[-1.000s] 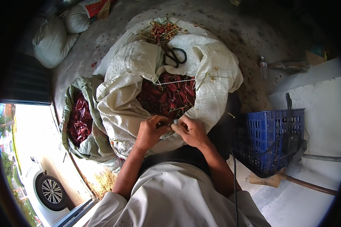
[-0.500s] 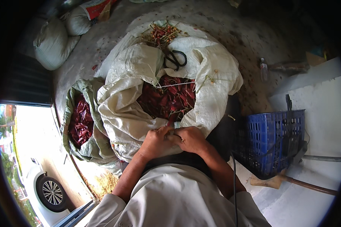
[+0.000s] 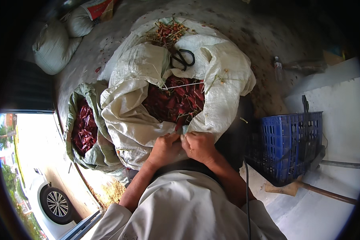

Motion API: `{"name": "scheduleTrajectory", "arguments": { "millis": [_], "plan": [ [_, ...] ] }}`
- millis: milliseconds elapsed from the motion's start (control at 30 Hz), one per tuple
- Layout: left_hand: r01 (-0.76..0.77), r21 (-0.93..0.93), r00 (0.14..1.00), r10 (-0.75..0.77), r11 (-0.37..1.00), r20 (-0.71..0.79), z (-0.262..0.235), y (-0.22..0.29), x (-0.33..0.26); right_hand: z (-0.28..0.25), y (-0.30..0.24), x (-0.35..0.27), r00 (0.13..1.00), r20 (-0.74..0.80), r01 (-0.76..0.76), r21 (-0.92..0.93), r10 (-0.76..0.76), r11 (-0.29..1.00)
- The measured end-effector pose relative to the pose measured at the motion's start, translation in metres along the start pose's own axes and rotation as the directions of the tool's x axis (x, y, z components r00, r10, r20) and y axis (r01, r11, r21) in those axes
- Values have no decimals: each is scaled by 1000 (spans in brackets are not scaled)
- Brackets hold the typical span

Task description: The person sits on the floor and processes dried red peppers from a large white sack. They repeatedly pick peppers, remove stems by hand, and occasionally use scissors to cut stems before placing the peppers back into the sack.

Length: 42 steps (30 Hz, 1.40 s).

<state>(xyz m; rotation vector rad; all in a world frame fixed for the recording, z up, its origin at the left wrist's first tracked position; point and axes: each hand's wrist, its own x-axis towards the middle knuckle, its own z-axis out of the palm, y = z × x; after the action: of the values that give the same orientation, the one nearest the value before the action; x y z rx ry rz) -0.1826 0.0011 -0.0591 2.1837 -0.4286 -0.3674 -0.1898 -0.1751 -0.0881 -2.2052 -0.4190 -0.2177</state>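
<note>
I watch through the head camera as both bare hands meet at the near edge of the big white sack (image 3: 227,76), fingertips close together. The left hand (image 3: 164,149) is narrow, its thumb and fingers pinched on a red pepper (image 3: 177,127) that pokes up past the fingertips toward the sack's mouth. The right hand (image 3: 199,146) is curled, narrow too, just beside the left; I can't tell whether anything sits in its grip.

Ahead of the hands, the dried peppers (image 3: 170,101) fill the sack's open mouth, and a white string (image 3: 184,85) stretches across them. Beyond the mouth, on folded sacking, I see black scissors (image 3: 181,59), and at the far side a heap of stems (image 3: 168,33).

On my left, a greenish sack (image 3: 105,149) stands open beside the white one, with more red peppers (image 3: 85,129) inside. On my right I have a blue crate (image 3: 283,133), and farther out a clear bottle (image 3: 278,70) on the floor (image 3: 264,52).
</note>
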Motion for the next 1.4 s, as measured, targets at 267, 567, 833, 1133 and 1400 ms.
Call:
{"name": "scheduleTrajectory", "arguments": {
  "millis": [267, 567, 833, 1133, 1400],
  "plan": [
    [265, -805, 963, -187, 530, 194, 1, 9, 9, -15, -7, 2, 750, 407, -565, 804, 521, 186],
    [212, -677, 958, -288, 705, 0, -20, -14, 62, -22, 47, -4, 769, 321, -100, 915, 552, -392],
    [355, 588, 931, -334, 727, -149, 4, -63, 147, -17, 49, 12, 880, 279, -209, 954, 385, -214],
    [77, 252, 975, -20, 965, -222, -17, -60, 102, -15, 39, 20, 795, 396, -370, 917, 460, -150],
    [-206, 568, 889, 395, 796, -231, -7, 8, 61, 2, 40, 25, 758, 433, -650, 564, 488, 509]
  ]
}}
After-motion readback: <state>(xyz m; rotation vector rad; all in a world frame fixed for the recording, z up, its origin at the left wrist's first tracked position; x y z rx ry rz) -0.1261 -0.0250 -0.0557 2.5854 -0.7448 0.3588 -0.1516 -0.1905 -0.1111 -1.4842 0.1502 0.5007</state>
